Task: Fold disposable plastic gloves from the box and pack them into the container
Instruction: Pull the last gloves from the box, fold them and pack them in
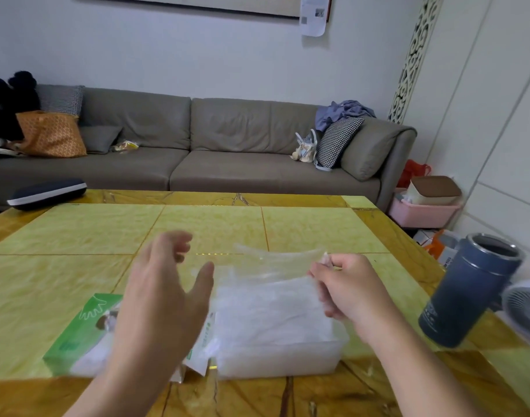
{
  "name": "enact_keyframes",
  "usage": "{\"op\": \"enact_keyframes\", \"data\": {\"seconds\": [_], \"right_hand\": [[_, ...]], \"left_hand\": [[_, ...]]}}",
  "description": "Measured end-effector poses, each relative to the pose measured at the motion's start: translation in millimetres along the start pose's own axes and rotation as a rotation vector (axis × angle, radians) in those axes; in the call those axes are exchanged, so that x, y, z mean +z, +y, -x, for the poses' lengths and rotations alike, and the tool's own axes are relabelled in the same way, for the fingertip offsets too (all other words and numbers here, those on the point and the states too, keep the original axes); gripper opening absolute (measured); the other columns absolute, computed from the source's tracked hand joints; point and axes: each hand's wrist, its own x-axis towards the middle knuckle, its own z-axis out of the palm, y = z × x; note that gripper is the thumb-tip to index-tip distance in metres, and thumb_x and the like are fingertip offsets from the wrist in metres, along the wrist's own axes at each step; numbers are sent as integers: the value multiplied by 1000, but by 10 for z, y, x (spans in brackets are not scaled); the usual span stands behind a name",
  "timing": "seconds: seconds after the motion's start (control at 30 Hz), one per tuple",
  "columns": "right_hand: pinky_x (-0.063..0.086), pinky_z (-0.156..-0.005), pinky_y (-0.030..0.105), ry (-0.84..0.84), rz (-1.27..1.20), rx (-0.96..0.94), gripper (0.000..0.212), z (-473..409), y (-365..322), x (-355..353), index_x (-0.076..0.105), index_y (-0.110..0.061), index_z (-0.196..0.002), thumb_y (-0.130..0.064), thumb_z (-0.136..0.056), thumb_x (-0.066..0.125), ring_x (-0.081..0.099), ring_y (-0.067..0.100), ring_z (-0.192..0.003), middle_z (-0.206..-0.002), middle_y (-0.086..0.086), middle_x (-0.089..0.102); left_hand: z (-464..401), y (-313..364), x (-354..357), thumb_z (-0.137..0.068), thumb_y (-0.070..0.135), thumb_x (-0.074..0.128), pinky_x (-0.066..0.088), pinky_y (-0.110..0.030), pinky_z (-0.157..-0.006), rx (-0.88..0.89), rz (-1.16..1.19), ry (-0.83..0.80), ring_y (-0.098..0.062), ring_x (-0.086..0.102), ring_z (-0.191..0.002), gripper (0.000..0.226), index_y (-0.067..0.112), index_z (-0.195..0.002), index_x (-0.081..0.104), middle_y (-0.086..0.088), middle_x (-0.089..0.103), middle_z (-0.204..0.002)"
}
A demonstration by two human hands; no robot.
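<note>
Glove [275,263] (thin clear film, crinkled) pinched at edge by right hand [345,287], held above translucent container [287,353]. Left hand [164,293] spread wide, empty. Green box [77,335], glove outline printed, at 9 o'clock of container; lettering unreadable.

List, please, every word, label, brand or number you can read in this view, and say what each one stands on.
None can be read.
Green glove box: a white hand outline and small print, too blurred to read.
White packet beside the clear container: green print, too blurred.
Blue canister: pale print low on its side, too small and blurred.
Paper sheet on the wall: print too small.
</note>
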Motion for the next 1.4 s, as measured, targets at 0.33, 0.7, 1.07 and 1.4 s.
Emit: {"op": "enact_keyframes", "data": {"seconds": [0.33,0.7,1.07,1.4], "right_hand": [[49,-43,32,110,582,-106,35,-121,244,43,49,-10,-62,-18,-95,56,62,27,-41,-60,14,67],[45,-54,30,129,953,-62,16,-35,89,80,49,-14,-87,-13,-93,65,62,21,-69,-82,-2,58],[37,-50,32,-260,851,-258,17,227,-78,307,58,-11,-74,-14,-88,49,49,22,-62,-80,6,58],[58,-78,35,-248,1046,-121,35,98,97,251,68,-24,-125,-20,-91,70,71,24,-95,-123,2,68]], "left_hand": [[149,200,697,-103,52,46,46,-32,-89,152,-449,-724,-17,51,-123,45,31,-143,44,7,48,-129],[-48,167,904,-86,60,68,51,-32,-91,39,-508,-948,-11,60,-110,55,37,-134,51,15,60,-120],[-35,256,929,-85,40,62,48,-31,-72,85,-531,-968,-17,63,-101,21,36,-102,50,10,63,-106],[-139,203,640,-93,42,70,48,-23,-93,12,-427,-1039,-7,57,-101,63,37,-148,41,15,61,-131]]}}
